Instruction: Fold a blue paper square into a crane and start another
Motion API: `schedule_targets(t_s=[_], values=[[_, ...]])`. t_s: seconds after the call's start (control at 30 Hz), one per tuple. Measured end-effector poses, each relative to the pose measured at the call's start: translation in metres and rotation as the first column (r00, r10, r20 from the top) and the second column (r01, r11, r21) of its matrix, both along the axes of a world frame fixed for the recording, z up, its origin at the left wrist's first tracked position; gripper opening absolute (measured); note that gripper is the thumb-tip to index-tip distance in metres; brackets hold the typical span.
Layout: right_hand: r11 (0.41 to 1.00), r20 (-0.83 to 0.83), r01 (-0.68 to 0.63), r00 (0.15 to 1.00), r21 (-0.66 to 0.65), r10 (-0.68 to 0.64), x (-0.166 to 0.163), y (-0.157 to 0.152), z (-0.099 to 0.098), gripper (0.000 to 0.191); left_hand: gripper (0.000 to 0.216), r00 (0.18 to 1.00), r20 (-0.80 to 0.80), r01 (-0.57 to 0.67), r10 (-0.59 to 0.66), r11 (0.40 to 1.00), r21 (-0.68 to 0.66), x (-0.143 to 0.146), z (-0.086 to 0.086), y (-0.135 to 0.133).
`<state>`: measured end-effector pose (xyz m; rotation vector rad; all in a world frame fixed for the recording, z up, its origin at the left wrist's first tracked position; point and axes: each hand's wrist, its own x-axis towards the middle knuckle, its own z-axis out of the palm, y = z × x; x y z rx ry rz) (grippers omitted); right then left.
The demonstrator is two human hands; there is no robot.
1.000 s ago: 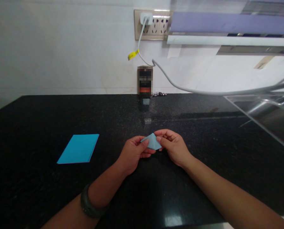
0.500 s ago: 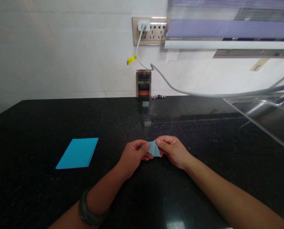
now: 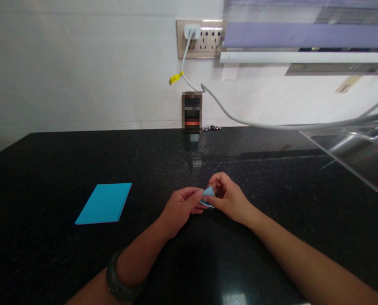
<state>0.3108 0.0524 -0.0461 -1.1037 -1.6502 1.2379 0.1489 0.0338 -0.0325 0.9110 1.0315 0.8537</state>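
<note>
Blue paper piece (image 3: 208, 193) — pinched between left hand (image 3: 180, 206) and right hand (image 3: 230, 198) | apparently folded

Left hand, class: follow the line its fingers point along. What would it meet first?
The left hand points right, at the small folded blue paper its fingertips pinch. Just past that paper it would probably meet the fingers of the right hand, which holds the other side; depth is hard to judge.
</note>
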Motion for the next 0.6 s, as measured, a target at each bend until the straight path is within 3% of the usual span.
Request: schedule_targets(t_s=[0.13,0.2,0.37,0.6], values=[[0.985,0.3,-0.136,0.949,0.104,0.099,0.002,-0.002,0.004,0.013,0.025,0.998,-0.034,0.045,-0.043,0.997,0.065,0.001,-0.002,-0.002],[0.974,0.364,-0.155,0.928,0.167,0.086,0.001,-0.002,0.006,0.01,0.023,0.998,-0.051,0.029,-0.024,0.995,0.1,0.002,-0.002,-0.002],[0.968,0.287,-0.038,0.957,0.246,-0.035,-0.002,-0.001,0.004,0.012,0.023,0.982,-0.158,-0.077,0.101,0.985,0.152,0.004,-0.002,-0.002],[0.994,0.085,0.113,0.99,-0.011,-0.112,-0.008,-0.003,-0.004,0.012,0.026,0.99,-0.089,-0.104,0.112,0.99,0.093,0.004,-0.003,0.0]])
